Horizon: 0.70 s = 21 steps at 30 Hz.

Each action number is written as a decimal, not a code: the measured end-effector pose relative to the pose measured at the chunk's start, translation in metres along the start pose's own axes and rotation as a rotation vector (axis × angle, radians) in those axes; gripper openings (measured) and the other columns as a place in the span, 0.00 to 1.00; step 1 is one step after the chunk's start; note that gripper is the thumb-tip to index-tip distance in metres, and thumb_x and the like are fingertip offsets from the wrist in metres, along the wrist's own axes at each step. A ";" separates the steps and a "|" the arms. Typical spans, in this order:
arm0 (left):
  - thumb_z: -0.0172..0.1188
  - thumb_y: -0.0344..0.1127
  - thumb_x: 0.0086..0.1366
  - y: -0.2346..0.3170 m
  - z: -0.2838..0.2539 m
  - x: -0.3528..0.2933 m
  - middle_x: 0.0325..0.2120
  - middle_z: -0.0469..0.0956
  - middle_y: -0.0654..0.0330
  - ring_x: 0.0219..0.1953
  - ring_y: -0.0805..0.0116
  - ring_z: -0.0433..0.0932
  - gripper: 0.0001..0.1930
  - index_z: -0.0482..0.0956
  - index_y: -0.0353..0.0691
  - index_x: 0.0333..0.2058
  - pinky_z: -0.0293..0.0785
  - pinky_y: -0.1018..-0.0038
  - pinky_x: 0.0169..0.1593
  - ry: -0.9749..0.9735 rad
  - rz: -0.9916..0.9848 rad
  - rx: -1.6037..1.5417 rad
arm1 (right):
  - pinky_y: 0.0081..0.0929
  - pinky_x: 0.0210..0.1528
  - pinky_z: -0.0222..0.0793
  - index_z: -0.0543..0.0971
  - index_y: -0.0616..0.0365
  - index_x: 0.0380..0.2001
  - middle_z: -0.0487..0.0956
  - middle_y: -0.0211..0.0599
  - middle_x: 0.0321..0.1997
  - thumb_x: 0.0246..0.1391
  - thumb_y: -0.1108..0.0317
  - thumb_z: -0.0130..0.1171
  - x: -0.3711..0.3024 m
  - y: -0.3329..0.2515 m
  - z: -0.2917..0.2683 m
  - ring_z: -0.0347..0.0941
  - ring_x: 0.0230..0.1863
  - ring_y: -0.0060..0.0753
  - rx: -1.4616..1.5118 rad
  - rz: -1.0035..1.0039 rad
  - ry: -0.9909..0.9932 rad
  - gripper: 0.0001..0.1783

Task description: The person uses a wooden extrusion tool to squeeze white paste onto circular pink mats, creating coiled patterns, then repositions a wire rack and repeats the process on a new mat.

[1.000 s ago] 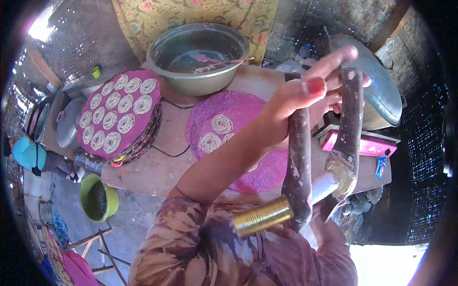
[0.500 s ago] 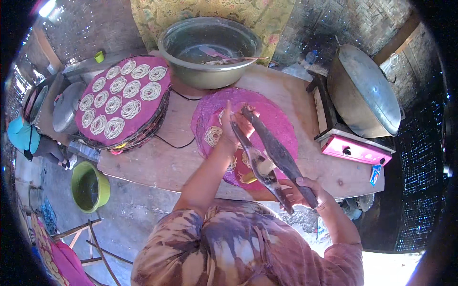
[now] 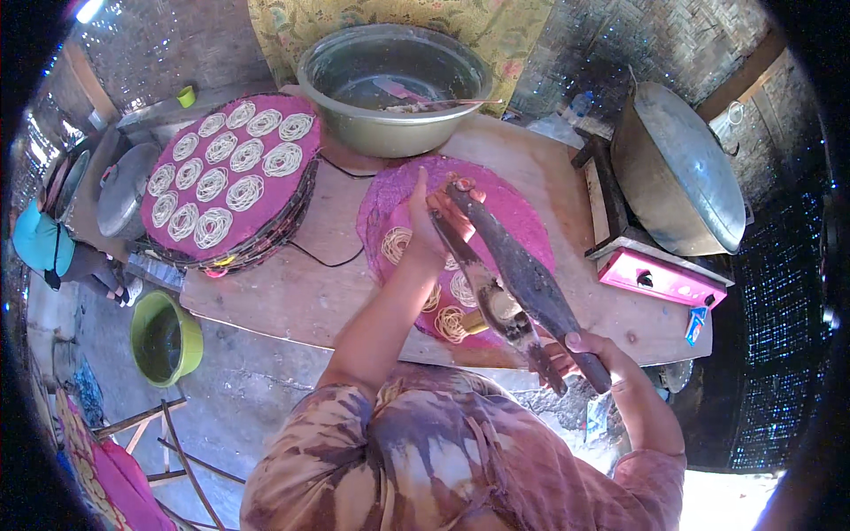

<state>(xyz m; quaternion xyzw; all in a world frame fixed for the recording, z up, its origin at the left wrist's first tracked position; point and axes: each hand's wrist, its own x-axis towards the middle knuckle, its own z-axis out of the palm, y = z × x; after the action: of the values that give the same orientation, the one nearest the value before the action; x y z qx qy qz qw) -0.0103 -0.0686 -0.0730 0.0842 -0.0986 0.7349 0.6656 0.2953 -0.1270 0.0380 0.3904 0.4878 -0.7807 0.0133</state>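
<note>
My left hand (image 3: 440, 217) grips the far end of a dark wooden hand press (image 3: 522, 270) with two long arms. Closed round the near ends of both arms is my right hand (image 3: 595, 358). Pale dough (image 3: 505, 305) shows in the hollow between the arms, and a brass-coloured tube (image 3: 475, 321) sticks out below. Beside the tube's end, a coil of thin noodle strands (image 3: 451, 325) lies on a round pink sheet (image 3: 518, 217). Other noodle nests (image 3: 396, 245) rest on that sheet, partly hidden by my left arm and the press.
A round pink-covered tray (image 3: 257, 188) with several noodle nests stands at the left. Behind the sheet sits a large basin (image 3: 394, 133) holding a pink utensil. A big metal pot (image 3: 682, 173) rests on a pink-fronted stove (image 3: 660, 276) at the right. A person (image 3: 44, 243) bends at far left.
The press has shifted right and toward me, with both hands still on it. A fuller noodle coil now shows beside the tube at the sheet's near edge.
</note>
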 end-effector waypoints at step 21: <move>0.43 0.63 0.64 0.010 -0.026 0.005 0.20 0.73 0.64 0.27 0.61 0.73 0.25 0.73 0.47 0.26 0.68 0.61 0.35 0.042 -0.008 0.059 | 0.22 0.28 0.72 0.72 0.64 0.45 0.76 0.36 0.31 0.49 0.43 0.60 0.051 0.036 -0.018 0.74 0.28 0.25 -0.029 -0.084 -0.049 0.33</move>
<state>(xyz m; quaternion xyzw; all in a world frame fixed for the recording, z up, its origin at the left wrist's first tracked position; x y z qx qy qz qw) -0.0209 -0.0583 -0.0977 0.0889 -0.0624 0.7364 0.6678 0.2854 -0.1135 -0.0244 0.3501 0.5145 -0.7828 -0.0020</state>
